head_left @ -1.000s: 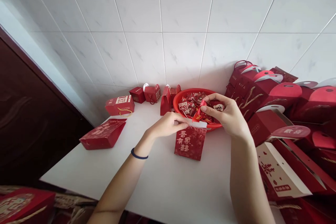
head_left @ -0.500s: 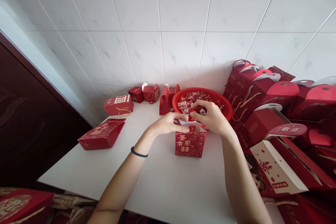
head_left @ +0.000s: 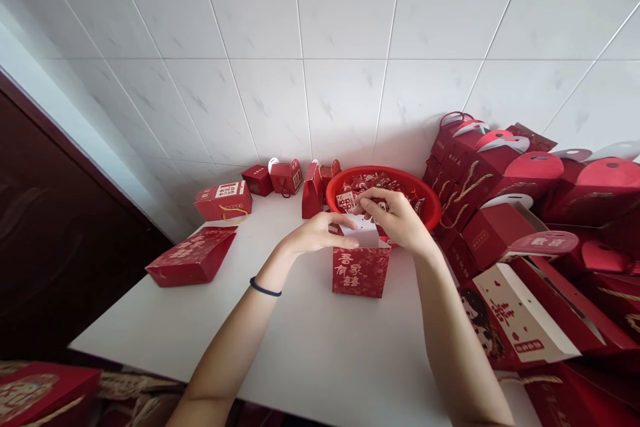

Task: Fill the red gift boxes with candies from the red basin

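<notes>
Red with pale characters, a box is stood upright near the middle of the table, just before a bowl of sweets at the far edge. Its white flap is pinched from the left by the left hand and gripped from above by the curled right hand. More boxes are piled along the right edge.

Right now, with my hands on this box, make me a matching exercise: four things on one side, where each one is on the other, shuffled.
1. red basin
2. small red box
3. flat red bag
4. blue band

A. lying at the left side of the table
B. around the left wrist
C. its top under the left hand and right hand
D. behind the box, holding wrapped sweets

Pairs: 1-D, 2-C, 3-A, 4-B
</notes>
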The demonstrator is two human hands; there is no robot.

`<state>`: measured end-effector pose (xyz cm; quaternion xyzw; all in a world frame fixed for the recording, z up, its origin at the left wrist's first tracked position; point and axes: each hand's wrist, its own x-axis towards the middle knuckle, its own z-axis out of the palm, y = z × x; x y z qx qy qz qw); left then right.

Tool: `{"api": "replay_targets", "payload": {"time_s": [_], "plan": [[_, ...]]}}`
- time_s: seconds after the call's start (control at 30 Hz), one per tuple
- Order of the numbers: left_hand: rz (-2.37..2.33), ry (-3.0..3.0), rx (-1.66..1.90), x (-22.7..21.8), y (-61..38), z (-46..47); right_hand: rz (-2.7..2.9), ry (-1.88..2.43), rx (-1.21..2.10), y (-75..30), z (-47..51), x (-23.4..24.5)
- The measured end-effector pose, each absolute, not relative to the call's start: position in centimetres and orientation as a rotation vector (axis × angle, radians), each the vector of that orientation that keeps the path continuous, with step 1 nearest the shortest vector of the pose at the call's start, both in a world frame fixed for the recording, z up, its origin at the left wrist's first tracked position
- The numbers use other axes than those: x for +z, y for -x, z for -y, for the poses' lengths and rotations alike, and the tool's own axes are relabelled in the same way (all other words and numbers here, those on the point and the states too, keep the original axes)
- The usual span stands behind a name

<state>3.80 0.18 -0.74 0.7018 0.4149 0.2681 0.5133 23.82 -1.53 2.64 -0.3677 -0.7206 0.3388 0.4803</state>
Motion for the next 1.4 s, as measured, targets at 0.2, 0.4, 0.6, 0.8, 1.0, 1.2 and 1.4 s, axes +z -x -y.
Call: {"api": "replay_targets", "payload": {"time_s": [0.2,0.4,0.6,0.8,1.0,1.2,1.4], "plan": [[-0.927,-1.706,0.625,-0.5,-3.9,-0.2,1.75,0.864,0.866,-22.4,0.8,1.6],[-0.957,-1.727,0.627,-0.5,-3.8,-0.2,1.6,0.897,0.795,-22.5,0.5,1.1],[-0.921,-1.733,0.643,-0.7,-3.8,-0.3,1.68,0.853,0.868,-22.9,1.0,0.8],[-0.946,-1.713,0.651,-0.9,-3.8,-0.3,1.61,0.836,0.796,-23.4,1.4,1.0],[-0.878,-1.846,0.817,-2.1,-4.1,-0.5,1.451,1.023,0.664,-25.0,2.5,-0.2],[-0.866,-2.032,0.9,-3.7,-3.9,0.0,1.462,1.142,0.723,-26.5,4.1,-3.3],[-0.847,-2.09,1.272,-5.8,-4.9,0.4,1.408,1.102,0.725,-26.0,6.5,-4.6]]}}
